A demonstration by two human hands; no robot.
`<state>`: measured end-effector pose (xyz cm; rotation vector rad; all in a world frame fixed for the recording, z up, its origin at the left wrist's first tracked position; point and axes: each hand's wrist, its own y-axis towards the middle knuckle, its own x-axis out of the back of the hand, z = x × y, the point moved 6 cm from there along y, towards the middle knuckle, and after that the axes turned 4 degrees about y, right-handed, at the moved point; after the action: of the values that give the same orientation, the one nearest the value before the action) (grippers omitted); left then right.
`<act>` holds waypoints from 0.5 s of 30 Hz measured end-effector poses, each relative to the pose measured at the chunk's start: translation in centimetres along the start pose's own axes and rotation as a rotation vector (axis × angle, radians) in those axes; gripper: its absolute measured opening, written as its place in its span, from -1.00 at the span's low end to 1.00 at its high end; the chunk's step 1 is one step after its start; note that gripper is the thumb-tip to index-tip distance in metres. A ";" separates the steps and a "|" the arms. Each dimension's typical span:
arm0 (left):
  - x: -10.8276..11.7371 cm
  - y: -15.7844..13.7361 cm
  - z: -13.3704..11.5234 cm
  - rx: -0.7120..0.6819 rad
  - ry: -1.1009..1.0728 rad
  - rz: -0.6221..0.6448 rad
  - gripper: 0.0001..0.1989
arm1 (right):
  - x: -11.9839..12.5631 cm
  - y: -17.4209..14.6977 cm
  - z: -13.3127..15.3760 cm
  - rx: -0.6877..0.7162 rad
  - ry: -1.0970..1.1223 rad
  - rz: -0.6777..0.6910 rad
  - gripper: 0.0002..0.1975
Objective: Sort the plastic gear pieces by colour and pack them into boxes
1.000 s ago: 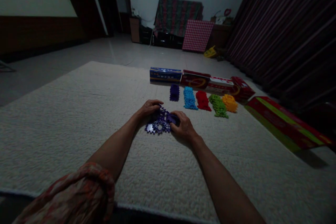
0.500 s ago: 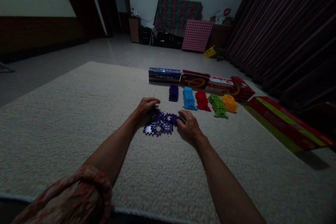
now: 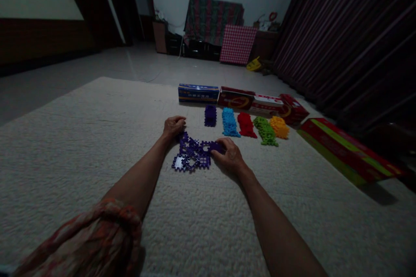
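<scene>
Several purple notched plastic building tiles [image 3: 192, 162] lie in a loose cluster on the pale textured mat [image 3: 188, 216]. My right hand [image 3: 231, 155] is at the cluster's right side, thumb and fingers closed on a purple tile [image 3: 216, 147] there. Just beyond the cluster's upper left is my left hand [image 3: 173, 127], its fingers curled together; whatever they may hold is hidden. Behind the cluster stands a neat purple stack [image 3: 210, 115] of like tiles.
To the right of the purple stack are blue [image 3: 230, 122], red [image 3: 246, 124], green [image 3: 265, 131] and yellow [image 3: 279, 127] groups of tiles. Behind them stand a blue box [image 3: 198, 94] and dark red boxes [image 3: 237, 98]. A red and green box [image 3: 349, 151] lies at the right.
My left hand has drawn back from over the tiles to their upper left, uncovering more of them. My right hand has closed on a tile. The view has shifted slightly.
</scene>
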<state>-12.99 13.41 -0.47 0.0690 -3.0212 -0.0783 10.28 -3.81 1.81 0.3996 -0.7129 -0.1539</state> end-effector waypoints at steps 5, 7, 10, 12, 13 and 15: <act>0.3 0.5 0.8 -0.064 -0.003 0.028 -0.71 | 0.6 0.2 -0.8 -0.098 0.186 0.013 -0.74; 0.3 0.8 1.2 -0.071 -0.020 0.032 -0.69 | 0.6 0.2 -1.5 -0.182 0.328 0.074 -0.75; 0.2 0.8 1.2 -0.065 -0.031 0.032 -0.68 | 1.0 1.0 -1.8 -0.260 0.496 0.143 -0.77; 0.2 0.5 0.8 -0.065 -0.025 0.026 -0.68 | 1.4 2.4 -1.5 -0.235 0.491 0.132 -0.75; 0.2 0.3 0.6 -0.062 -0.023 0.023 -0.67 | 1.6 3.4 -1.3 -0.204 0.447 0.114 -0.74; 0.2 0.0 0.2 -0.052 -0.023 0.020 -0.67 | 1.8 5.6 -0.7 -0.126 0.283 0.057 -0.76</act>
<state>-13.18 13.42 -0.69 0.0328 -3.0401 -0.1566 12.12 1.03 4.67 0.2735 -0.4327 -0.0856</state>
